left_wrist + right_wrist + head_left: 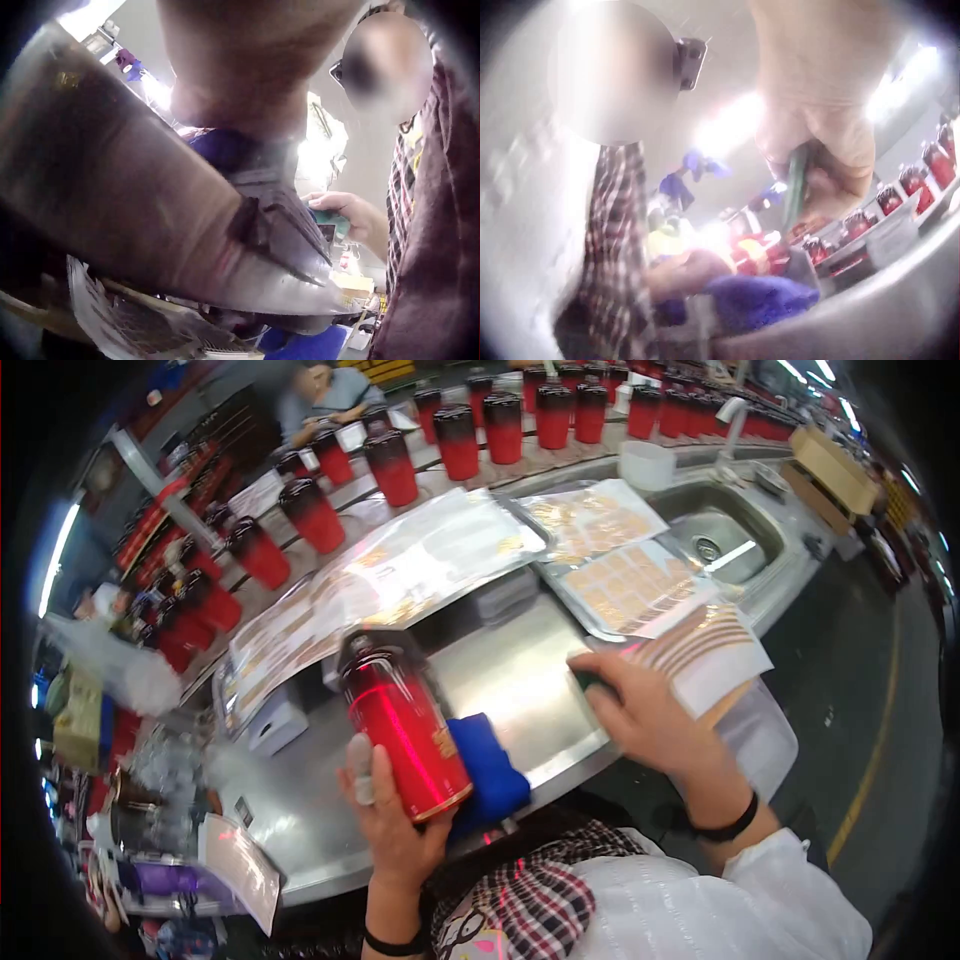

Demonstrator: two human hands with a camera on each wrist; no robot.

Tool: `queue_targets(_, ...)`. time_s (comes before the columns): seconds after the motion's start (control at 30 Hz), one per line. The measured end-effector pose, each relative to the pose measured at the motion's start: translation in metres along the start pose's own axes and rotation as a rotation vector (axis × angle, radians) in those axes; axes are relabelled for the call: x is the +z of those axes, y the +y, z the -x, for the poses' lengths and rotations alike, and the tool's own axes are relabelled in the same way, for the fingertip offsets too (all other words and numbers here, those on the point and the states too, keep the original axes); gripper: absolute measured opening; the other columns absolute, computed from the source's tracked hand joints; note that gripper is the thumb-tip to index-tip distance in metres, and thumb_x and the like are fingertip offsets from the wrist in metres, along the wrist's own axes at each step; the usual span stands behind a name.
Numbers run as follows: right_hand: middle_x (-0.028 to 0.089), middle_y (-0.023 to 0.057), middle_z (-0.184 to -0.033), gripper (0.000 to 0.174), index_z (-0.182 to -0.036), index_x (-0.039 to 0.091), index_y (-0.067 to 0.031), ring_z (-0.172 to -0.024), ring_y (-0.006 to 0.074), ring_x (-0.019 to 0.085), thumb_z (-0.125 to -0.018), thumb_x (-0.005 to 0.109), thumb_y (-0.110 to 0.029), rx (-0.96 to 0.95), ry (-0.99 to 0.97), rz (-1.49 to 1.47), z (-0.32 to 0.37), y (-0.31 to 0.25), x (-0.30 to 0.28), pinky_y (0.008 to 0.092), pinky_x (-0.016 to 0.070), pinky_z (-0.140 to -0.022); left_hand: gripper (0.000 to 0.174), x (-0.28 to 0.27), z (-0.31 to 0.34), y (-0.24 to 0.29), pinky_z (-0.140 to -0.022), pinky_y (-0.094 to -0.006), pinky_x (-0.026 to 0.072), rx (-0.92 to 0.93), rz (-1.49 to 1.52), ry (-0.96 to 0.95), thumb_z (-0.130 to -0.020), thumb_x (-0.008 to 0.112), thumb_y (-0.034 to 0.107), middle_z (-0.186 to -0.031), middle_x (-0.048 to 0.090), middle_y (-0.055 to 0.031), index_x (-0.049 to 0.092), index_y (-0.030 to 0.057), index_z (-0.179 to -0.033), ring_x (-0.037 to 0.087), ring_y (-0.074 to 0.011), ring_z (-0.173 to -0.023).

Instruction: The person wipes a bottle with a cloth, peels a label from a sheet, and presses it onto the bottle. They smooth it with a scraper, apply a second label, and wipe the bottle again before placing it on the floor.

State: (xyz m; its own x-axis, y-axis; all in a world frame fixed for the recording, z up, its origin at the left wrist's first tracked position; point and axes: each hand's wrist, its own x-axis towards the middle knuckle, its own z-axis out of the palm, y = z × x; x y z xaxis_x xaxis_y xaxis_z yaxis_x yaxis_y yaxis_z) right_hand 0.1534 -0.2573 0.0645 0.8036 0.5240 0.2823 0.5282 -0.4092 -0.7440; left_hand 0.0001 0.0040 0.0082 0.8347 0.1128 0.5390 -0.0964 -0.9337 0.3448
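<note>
Probably slippery and easy to break, the red-and-black bottle (405, 732) needs the left hand (398, 845) gripping low; the right hand (645, 710) pinches a green thing (798, 184).

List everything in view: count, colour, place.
worktop: one, silver, centre
trays: at least two, silver, far side of worktop
patterned sheets: several, white and gold, mostly on trays
held bottle: one, red and black, above worktop
cloth: one, blue, beside held bottle
tool: one, green, right of held bottle
other bottles: many, red and black, rows beyond trays
sink: one, silver, right of trays
faucet: one, pale, above sink
tub: one, white, by sink
box: one, brown, right of sink
other person: one, grey top, behind bottles
clutter: uncountable, mixed, left edge
left grip: one, around held bottle
right grip: one, around tool
</note>
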Motion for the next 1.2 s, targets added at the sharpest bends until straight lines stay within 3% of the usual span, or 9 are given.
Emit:
queue_targets(0.13, 0.053, 0.0210, -0.139, 0.045, -0.113, 0.066, -0.0052, -0.122, 0.0378, 0.054, -0.075, 0.051, 0.013, -0.297, 0.070, 0.521, -0.070, 0.080, -0.072, 0.0407, 0.0445, -0.102, 0.092, 0.008, 0.004, -0.007, -0.117, -0.0604, 0.0135, -0.005, 0.092, 0.007, -0.081, 0.075, 0.040, -0.152, 0.031, -0.0293, 0.030, -0.0051, -0.147, 0.029, -0.0457, -0.142)
queue_targets(0.27, 0.061, 0.0155, -0.123, 0.039, -0.106, 0.074, -0.0113, -0.115, 0.0363, 0.057, -0.078, 0.053, 0.008, 0.200, -0.191, 0.960, -0.159, 0.189, -0.117, 0.0427, 0.0470, -0.100, 0.093, 0.010, 0.014, -0.012, -0.116, -0.0614, 0.0136, -0.062, 0.138, -0.014, -0.080, 0.075, 0.038, -0.152, 0.028, -0.0317, 0.028, -0.0065, -0.147, 0.026, -0.0488, -0.142)
queue_targets(0.37, 0.062, 0.0149, -0.117, 0.042, -0.109, 0.074, -0.0144, -0.112, 0.0368, 0.057, -0.079, 0.054, 0.007, 0.198, -0.178, 1.031, -0.179, 0.236, -0.130, 0.0437, 0.0477, -0.098, 0.095, 0.012, 0.019, -0.015, -0.117, -0.0577, 0.0164, -0.068, 0.132, -0.020, -0.080, 0.076, 0.037, -0.152, 0.029, -0.0309, 0.026, -0.0061, -0.149, 0.027, -0.0467, -0.142)
queue_targets(0.6, 0.059, 0.0142, -0.123, 0.043, -0.109, 0.075, -0.0164, -0.112, 0.0364, 0.055, -0.078, 0.058, 0.007, 0.154, -0.369, 0.965, -0.156, 0.247, -0.148, 0.0434, 0.0470, -0.097, 0.098, 0.019, 0.035, -0.017, -0.110, -0.0452, 0.0350, -0.286, 0.380, 0.009, -0.083, 0.077, 0.033, -0.145, 0.041, -0.0251, 0.018, -0.0037, -0.152, 0.046, -0.0371, -0.130)
queue_targets(0.8, 0.054, 0.0207, -0.132, 0.038, -0.108, 0.074, -0.0145, -0.123, 0.0383, 0.051, -0.076, 0.062, 0.003, 0.290, -0.389, 1.062, -0.107, 0.209, -0.152, 0.0427, 0.0451, -0.102, 0.099, 0.015, 0.027, -0.013, -0.113, -0.0458, 0.0315, -0.249, 0.313, 0.010, -0.084, 0.076, 0.036, -0.152, 0.032, -0.0257, 0.017, -0.0038, -0.152, 0.038, -0.0381, -0.138)
queue_targets(0.9, 0.057, 0.0217, -0.124, 0.027, -0.103, 0.074, -0.0124, -0.115, 0.0370, 0.056, -0.079, 0.065, -0.008, 0.133, -0.187, 1.108, -0.107, 0.259, -0.167, 0.0418, 0.0471, -0.098, 0.097, 0.014, 0.026, -0.015, -0.114, -0.0459, 0.0303, -0.260, 0.342, 0.003, -0.085, 0.074, 0.038, -0.155, 0.028, -0.0259, 0.018, -0.0040, -0.152, 0.036, -0.0383, -0.139)
queue_targets(1.0, 0.060, 0.0201, -0.115, 0.020, -0.096, 0.073, -0.0087, -0.103, 0.0367, 0.060, -0.079, 0.067, -0.018, 0.296, -0.016, 0.916, -0.124, 0.271, -0.175, 0.0423, 0.0490, -0.093, 0.095, 0.013, 0.025, -0.010, -0.115, -0.0462, 0.0274, -0.271, 0.323, 0.000, -0.087, 0.071, 0.040, -0.157, 0.025, -0.0257, 0.018, -0.0041, -0.152, 0.032, -0.0383, -0.142)
queue_targets(1.1, 0.061, 0.0181, -0.103, 0.017, -0.085, 0.071, -0.0051, -0.094, 0.0374, 0.061, -0.080, 0.065, -0.020, 0.417, -0.263, 0.977, -0.137, 0.256, -0.178, 0.0433, 0.0497, -0.088, 0.093, 0.013, 0.018, -0.006, -0.117, -0.0464, 0.0229, -0.212, 0.278, 0.022, -0.089, 0.069, 0.041, -0.158, 0.022, -0.0253, 0.018, -0.0039, -0.153, 0.026, -0.0381, -0.145)
queue_targets(1.2, 0.062, 0.0173, -0.098, 0.015, -0.077, 0.069, -0.0037, -0.091, 0.0363, 0.061, -0.081, 0.063, -0.017, 0.193, -0.129, 1.097, -0.138, 0.282, -0.177, 0.0434, 0.0502, -0.084, 0.091, 0.015, 0.014, -0.004, -0.118, -0.0466, 0.0191, -0.179, 0.281, 0.049, -0.090, 0.067, 0.041, -0.159, 0.020, -0.0250, 0.018, -0.0034, -0.153, 0.021, -0.0380, -0.147)
